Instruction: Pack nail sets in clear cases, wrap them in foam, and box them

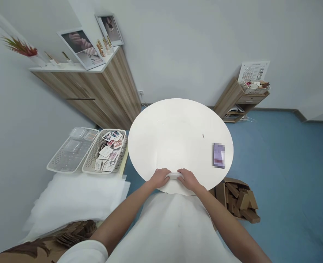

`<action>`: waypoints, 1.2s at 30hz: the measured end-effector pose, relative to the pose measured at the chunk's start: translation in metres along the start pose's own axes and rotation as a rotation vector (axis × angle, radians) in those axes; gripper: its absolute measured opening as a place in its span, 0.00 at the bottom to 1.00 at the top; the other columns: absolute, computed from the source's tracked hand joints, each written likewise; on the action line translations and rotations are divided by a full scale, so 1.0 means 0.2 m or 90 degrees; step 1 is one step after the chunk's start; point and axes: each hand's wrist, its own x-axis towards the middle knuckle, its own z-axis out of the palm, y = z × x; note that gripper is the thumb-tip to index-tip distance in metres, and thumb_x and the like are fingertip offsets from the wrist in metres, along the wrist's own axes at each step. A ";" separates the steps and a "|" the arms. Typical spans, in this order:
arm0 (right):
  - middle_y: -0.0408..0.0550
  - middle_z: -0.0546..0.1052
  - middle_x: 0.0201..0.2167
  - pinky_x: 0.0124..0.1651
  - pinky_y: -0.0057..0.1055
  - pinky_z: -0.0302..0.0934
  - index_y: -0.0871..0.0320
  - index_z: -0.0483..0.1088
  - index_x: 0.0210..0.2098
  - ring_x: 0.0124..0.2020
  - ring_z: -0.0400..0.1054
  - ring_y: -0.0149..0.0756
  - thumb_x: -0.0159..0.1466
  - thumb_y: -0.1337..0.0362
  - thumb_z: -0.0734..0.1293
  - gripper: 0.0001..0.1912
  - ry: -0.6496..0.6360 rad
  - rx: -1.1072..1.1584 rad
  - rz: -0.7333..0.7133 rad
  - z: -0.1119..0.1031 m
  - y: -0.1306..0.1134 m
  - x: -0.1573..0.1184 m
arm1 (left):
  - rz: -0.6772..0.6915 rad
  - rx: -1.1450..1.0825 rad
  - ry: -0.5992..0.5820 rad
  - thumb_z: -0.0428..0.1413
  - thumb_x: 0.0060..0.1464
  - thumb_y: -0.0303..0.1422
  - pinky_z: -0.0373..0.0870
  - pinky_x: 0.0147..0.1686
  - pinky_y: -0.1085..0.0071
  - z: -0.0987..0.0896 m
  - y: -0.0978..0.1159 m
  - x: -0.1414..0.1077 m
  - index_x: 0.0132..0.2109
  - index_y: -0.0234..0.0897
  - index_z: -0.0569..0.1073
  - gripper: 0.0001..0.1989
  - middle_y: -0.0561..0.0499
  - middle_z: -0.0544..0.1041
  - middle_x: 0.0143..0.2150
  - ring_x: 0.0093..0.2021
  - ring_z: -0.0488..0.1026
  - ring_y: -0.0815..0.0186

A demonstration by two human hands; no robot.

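Near the front edge of the round white table (175, 138), a small white rolled or folded item (174, 175) lies between my two hands. My left hand (160, 178) grips its left end, fingers curled over it. On the other end, the fingers of my right hand (188, 179) are closed in the same way. The item is level and its middle shows between the hands. Whether it touches the tabletop is hard to tell. A purple blurred object (219, 155) lies at the table's right side.
Left of the table stand a white basket of printed cards (86, 168), a basket of clear packs (50, 166) and white sheets (82, 197). A cardboard box (220, 193) with brown pieces is on the floor at right. Wooden cabinets (120, 84) stand behind.
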 end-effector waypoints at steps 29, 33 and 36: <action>0.52 0.70 0.40 0.35 0.33 0.59 0.56 0.63 0.44 0.38 0.66 0.40 0.59 0.69 0.55 0.15 0.091 0.052 0.243 0.09 0.14 0.11 | -0.441 -0.337 0.181 0.53 0.48 0.37 0.65 0.36 0.66 0.04 -0.25 0.09 0.43 0.35 0.64 0.16 0.47 0.71 0.35 0.37 0.68 0.61; 0.58 0.63 0.52 0.46 0.40 0.55 0.58 0.59 0.50 0.51 0.58 0.47 0.57 0.75 0.56 0.21 0.136 -0.106 0.155 0.07 0.11 0.08 | -0.215 -0.027 0.270 0.48 0.52 0.32 0.58 0.48 0.60 0.02 -0.13 0.08 0.48 0.37 0.62 0.15 0.42 0.65 0.52 0.54 0.60 0.57; 0.54 0.57 0.59 0.55 0.43 0.48 0.58 0.62 0.46 0.60 0.48 0.44 0.56 0.80 0.54 0.21 0.110 -0.202 -0.021 0.06 0.06 0.07 | 0.012 0.094 0.144 0.49 0.53 0.33 0.51 0.54 0.58 0.03 -0.05 0.09 0.46 0.39 0.65 0.12 0.44 0.61 0.57 0.59 0.53 0.57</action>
